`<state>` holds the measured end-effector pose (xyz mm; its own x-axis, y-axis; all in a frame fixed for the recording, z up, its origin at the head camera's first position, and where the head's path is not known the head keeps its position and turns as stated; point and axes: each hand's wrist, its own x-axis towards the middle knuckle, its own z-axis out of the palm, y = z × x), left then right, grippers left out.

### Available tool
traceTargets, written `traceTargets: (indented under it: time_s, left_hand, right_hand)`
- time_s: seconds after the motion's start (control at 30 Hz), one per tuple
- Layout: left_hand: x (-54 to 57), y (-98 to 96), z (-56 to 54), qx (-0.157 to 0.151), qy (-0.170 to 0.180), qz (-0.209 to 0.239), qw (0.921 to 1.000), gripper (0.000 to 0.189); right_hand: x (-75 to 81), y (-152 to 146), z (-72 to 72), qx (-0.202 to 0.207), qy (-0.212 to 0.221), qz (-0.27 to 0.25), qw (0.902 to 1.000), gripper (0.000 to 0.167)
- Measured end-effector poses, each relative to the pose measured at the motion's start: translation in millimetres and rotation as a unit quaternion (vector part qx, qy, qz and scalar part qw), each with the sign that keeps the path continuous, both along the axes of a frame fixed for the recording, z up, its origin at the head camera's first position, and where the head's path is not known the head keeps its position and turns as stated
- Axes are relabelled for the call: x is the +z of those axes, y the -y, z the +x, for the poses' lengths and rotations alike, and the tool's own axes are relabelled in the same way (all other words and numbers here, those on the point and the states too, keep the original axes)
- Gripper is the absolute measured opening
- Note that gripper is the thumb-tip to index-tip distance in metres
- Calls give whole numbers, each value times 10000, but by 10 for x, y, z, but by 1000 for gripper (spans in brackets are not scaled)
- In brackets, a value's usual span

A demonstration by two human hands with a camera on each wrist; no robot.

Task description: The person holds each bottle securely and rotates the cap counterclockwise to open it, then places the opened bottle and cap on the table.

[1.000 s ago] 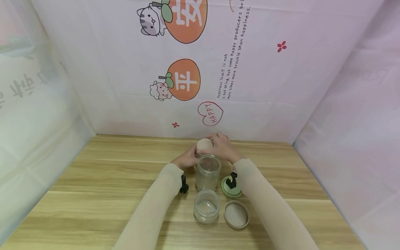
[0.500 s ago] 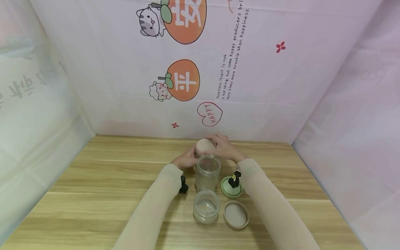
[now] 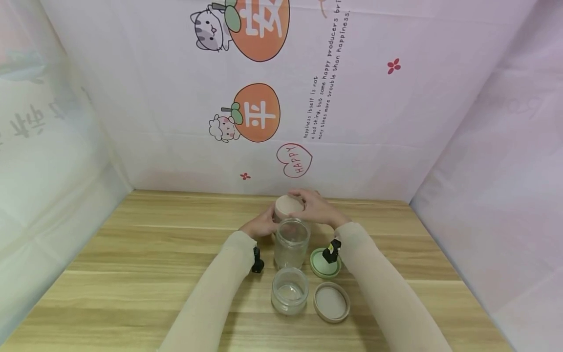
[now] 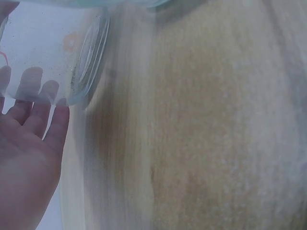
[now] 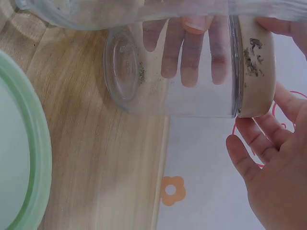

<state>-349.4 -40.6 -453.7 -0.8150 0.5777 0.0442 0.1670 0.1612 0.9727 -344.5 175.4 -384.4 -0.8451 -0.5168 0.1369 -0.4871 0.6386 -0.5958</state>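
At the far end of a row of glass jars, both hands are on a clear jar point(image 5: 206, 103) with a beige lid point(image 3: 287, 205). My left hand point(image 3: 260, 224) grips its glass body; in the right wrist view those fingers point(image 5: 189, 62) show through the glass, with the thumb in front. My right hand point(image 3: 318, 209) holds the lid by its rim, thumb on one side and fingertips point(image 5: 283, 101) on the other. Dark marks spot the lid's side, and small green specks lie near the jar's base. The lid sits on the mouth.
Nearer stands a tall lidless glass jar point(image 3: 292, 252), partly hiding the held one. A short lidless jar point(image 3: 289, 296) is in front of it. To their right lie a green lid point(image 3: 323, 268) and another beige lid point(image 3: 332, 304). A printed cloth point(image 3: 360, 107) backs the wooden table point(image 3: 145, 274).
My right hand has shifted slightly right and its wrist has turned a little at the lid. My left hand keeps its hold on the jar; the other jars and lids stay put.
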Motion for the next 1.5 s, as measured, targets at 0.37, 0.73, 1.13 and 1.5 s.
traceTargets:
  time_s: [0.37, 0.73, 1.13, 1.5]
  left_hand:
    - [9, -14, 10, 80, 141, 81, 9998, 93]
    - [-20, -3, -30, -6, -89, -53, 9999, 91]
    - [-46, -20, -37, 112, 93, -81, 9999, 93]
    - [-35, -10, -12, 158, 105, -68, 9998, 93]
  right_hand:
    - [-24, -53, -12, 222, 374, -307, 9986, 81]
    - [-75, 75, -17, -322, -31, 127, 9994, 99]
    - [-116, 145, 20, -839, -548, 564, 9934, 110]
    - [-132, 166, 50, -1015, -722, 456, 9912, 103]
